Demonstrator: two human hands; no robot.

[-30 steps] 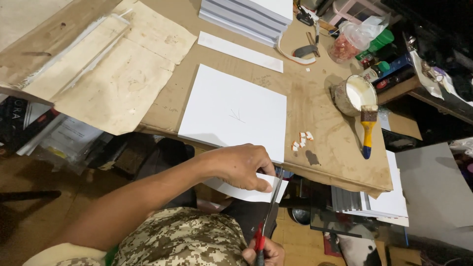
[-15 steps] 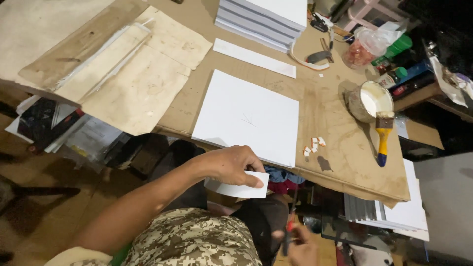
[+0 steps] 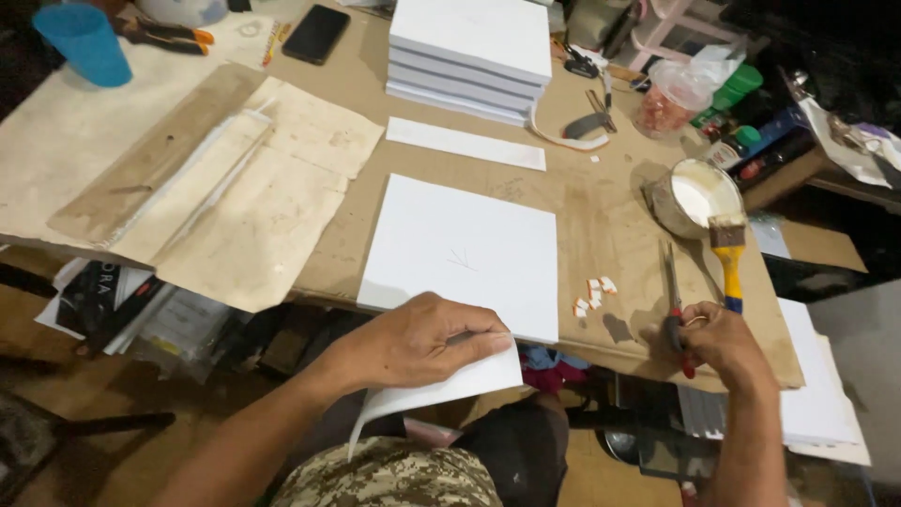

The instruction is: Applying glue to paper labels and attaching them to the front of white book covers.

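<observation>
I'm holding a white paper sheet (image 3: 441, 390) and red-handled scissors (image 3: 676, 324); a yellow-handled paintbrush (image 3: 728, 265) is lying on the brown desk (image 3: 601, 225), beside a blue cup (image 3: 86, 42); I'm wearing camouflage trousers (image 3: 394, 477).

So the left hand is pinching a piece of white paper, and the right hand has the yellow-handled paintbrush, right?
Not quite. The head view shows the right hand on red-handled scissors, lying on the table; the yellow-handled paintbrush rests untouched beside the paint tin. The left hand does pinch the white paper.
</observation>
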